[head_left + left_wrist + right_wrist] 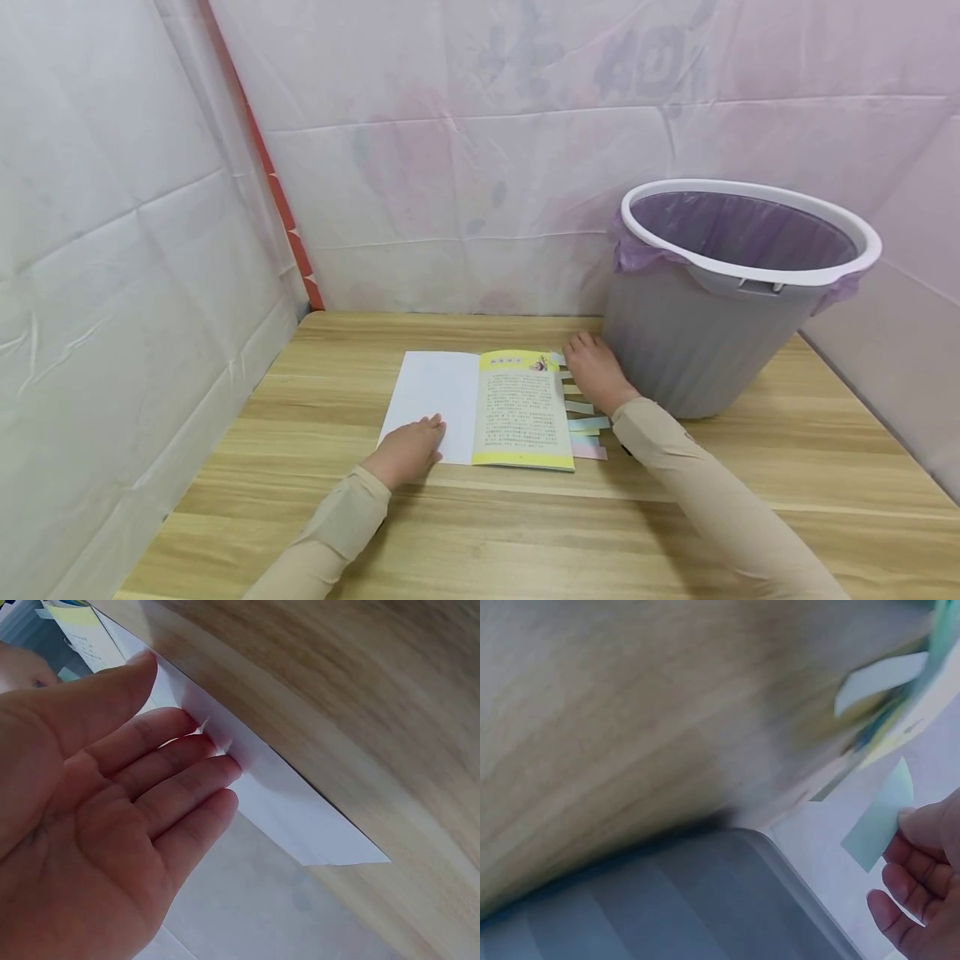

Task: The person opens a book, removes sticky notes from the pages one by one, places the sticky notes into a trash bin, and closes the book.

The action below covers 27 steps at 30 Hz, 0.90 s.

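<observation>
An open booklet [521, 408] lies on the table, its left page [433, 392] blank white and its right page printed, with yellow bands. Fingers extended, my left hand [408, 450] rests on the lower part of the white page; the left wrist view shows its fingertips [225, 769] on the paper. At the booklet's upper right corner, my right hand [596, 371] pinches a pale green sticky tab [881, 821] between thumb and finger. Several other coloured tabs [588, 423] stick out along the right edge, below that hand.
A grey trash bin [690, 350] with a white rim and a purple liner bag [637, 250] stands just right of my right hand. Pale cloth sheets [450, 192] hang behind and at the sides of the wood-grain table [480, 542].
</observation>
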Available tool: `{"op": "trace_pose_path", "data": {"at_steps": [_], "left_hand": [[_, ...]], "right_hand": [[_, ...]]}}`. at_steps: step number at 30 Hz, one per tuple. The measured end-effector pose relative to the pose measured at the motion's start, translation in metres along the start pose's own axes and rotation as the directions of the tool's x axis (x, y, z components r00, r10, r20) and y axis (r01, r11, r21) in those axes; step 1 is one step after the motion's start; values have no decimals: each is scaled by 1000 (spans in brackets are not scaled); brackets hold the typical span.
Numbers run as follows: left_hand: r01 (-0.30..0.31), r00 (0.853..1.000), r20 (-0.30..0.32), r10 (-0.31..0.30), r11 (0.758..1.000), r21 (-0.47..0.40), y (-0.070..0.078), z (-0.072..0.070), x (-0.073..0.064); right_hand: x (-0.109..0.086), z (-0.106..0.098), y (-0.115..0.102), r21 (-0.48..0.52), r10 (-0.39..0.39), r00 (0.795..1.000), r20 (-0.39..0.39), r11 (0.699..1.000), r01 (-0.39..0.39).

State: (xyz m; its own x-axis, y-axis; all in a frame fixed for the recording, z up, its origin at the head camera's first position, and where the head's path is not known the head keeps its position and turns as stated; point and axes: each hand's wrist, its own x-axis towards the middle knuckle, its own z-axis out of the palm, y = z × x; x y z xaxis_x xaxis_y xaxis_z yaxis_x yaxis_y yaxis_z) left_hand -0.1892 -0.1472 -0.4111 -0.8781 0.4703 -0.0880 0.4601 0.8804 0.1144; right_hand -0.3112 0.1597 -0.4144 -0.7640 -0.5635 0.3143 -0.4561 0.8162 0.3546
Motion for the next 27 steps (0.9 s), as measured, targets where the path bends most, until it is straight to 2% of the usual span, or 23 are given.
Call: {"op": "trace_pose_path", "data": {"at_steps": [4, 7, 9, 11, 13, 14, 15, 18, 21, 22, 23, 24, 25, 27], "left_hand": [[6, 1000, 1, -6, 1000, 0, -1, 1, 1], [6, 1000, 1, -6, 1000, 6, -1, 1, 2], [5, 1000, 5, -5, 1000, 6, -1, 1, 2], [0, 1000, 3, 0, 1000, 4, 0, 1, 1], [-1, 1000, 0, 1, 1000, -7, 0, 0, 0], [-1, 1000, 2, 1, 1000, -12, 1, 0, 0], [-1, 1000, -1, 1, 1000, -16, 1, 1, -1], [5, 1000, -2, -5, 1000, -19, 2, 1, -2], [5, 1000, -6, -5, 1000, -10, 2, 2, -2], [3, 1000, -8, -3, 1000, -7, 1, 2, -2], [1, 1000, -11, -1, 1000, -3, 1, 2, -2], [-3, 1000, -12, 3, 1000, 3, 1, 2, -2], [-6, 1000, -14, 6, 1000, 7, 1, 2, -1], [-8, 1000, -14, 8, 1000, 14, 1, 1, -1]], "right_hand": [[-1, -11, 2, 56, 8, 998, -55, 998, -5], [-2, -28, 2, 100, 5, 994, -113, 995, 7], [-2, -42, 3, 115, -9, 984, -181, 993, 30], [-3, -60, 3, 130, -33, 958, -284, 989, 72], [-4, -79, 4, 130, -62, 909, -411, 983, 126], [-4, -90, 5, 132, -77, 877, -474, 979, 157], [-5, -101, 6, 130, -87, 840, -535, 975, 183], [-7, -136, 11, 111, -83, 706, -704, 968, 225], [-12, -169, 25, 94, -6, 560, -828, 984, 150], [-13, -179, 31, 110, 39, 518, -855, 988, 107], [-15, -188, 39, 131, 88, 487, -869, 990, 55], [-17, -196, 48, 161, 141, 476, -868, 987, -1], [-21, -202, 57, 192, 193, 485, -853, 980, -53], [-28, -210, 76, 241, 287, 528, -799, 958, -156]]}}
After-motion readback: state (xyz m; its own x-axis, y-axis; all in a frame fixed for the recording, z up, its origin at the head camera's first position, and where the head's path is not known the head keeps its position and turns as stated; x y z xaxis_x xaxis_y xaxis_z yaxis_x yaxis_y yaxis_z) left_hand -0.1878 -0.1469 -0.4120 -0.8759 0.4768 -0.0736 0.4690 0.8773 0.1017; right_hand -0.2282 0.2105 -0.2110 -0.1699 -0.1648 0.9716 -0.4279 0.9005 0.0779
